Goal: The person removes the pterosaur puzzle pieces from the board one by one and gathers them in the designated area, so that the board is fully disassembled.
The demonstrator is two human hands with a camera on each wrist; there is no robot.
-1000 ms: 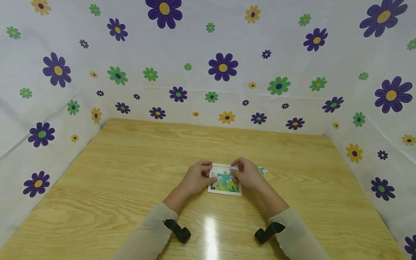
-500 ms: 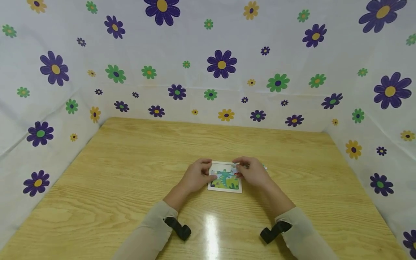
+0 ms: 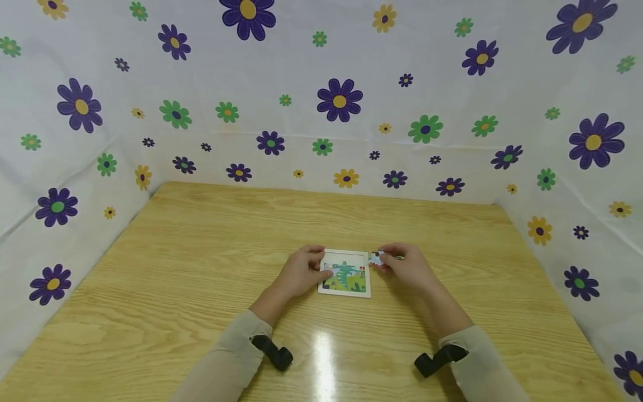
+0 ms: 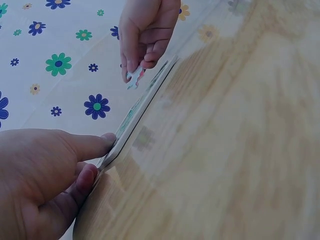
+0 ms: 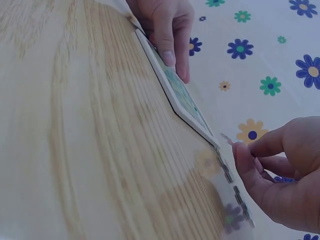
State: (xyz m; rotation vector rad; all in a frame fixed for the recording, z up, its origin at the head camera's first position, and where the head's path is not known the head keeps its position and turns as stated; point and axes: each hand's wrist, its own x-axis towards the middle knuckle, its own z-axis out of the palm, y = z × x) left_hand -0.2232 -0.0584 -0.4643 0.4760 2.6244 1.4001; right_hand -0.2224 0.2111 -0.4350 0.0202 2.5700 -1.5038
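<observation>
A white-framed puzzle tray (image 3: 344, 295) lies on the table, its lower part filled with a green dinosaur picture and its upper strip pale. The left hand (image 3: 301, 272) grips the tray's left side, thumb on top, as the left wrist view also shows at the hand (image 4: 45, 175). Just right of the tray, the right hand (image 3: 409, 268) pinches a light-coloured puzzle piece (image 3: 375, 258) between thumb and fingers. In the right wrist view that hand (image 5: 285, 175) holds the piece above the table, off the tray's corner.
In the right wrist view, loose puzzle pieces (image 5: 242, 202) lie flat on the wooden table (image 5: 100, 150) beside the tray, partly hidden by the right hand in the head view. A white cloth with printed flowers (image 3: 241, 78) stands around the back and sides.
The right hand has moved right, from over the tray's upper right part to beside it, with a piece in its fingers. The left hand keeps its grip on the tray.
</observation>
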